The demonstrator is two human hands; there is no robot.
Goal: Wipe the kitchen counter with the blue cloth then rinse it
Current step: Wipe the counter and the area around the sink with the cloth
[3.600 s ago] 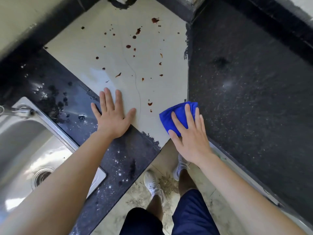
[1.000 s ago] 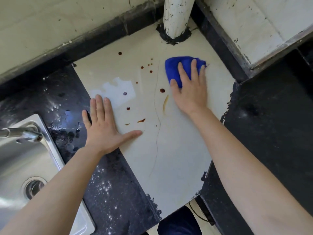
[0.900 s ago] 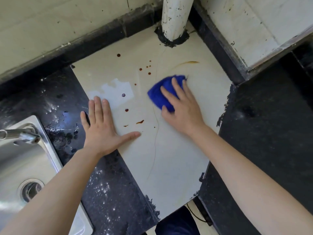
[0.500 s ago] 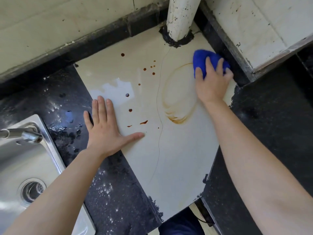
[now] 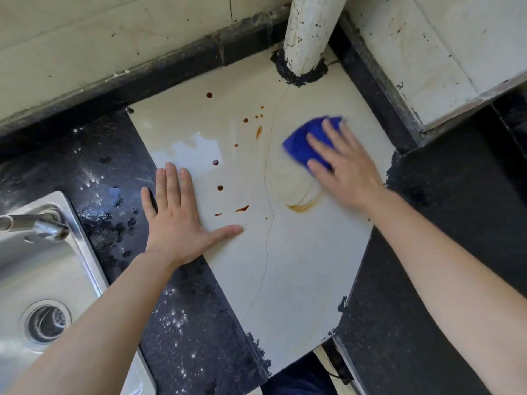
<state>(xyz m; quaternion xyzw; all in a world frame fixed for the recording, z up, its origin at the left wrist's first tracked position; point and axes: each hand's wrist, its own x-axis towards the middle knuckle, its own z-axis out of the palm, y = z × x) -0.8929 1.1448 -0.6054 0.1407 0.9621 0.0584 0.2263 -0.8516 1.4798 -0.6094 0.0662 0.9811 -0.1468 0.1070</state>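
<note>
The blue cloth [image 5: 302,142] lies bunched on the cream corner slab of the counter [image 5: 285,266], right of centre. My right hand [image 5: 345,166] presses flat on it with fingers spread and straight; the hand and cloth are motion-blurred. Brown drops [image 5: 219,188] dot the slab's left half, and a brown smear arc [image 5: 302,206] curves just below the cloth. My left hand [image 5: 176,220] rests flat, fingers straight, on the slab's left edge where it meets the black speckled counter [image 5: 182,323].
A steel sink [image 5: 37,280] with a drain and a tap [image 5: 34,223] sits at the left. A white pipe [image 5: 310,32] rises from the slab's back corner. Black counter [image 5: 456,223] runs along the right, tiled walls behind. A wet patch [image 5: 196,146] lies above my left hand.
My right hand has slid the cloth from the back right corner by the pipe toward the slab's middle, smearing the brown ring. My left hand stays planted.
</note>
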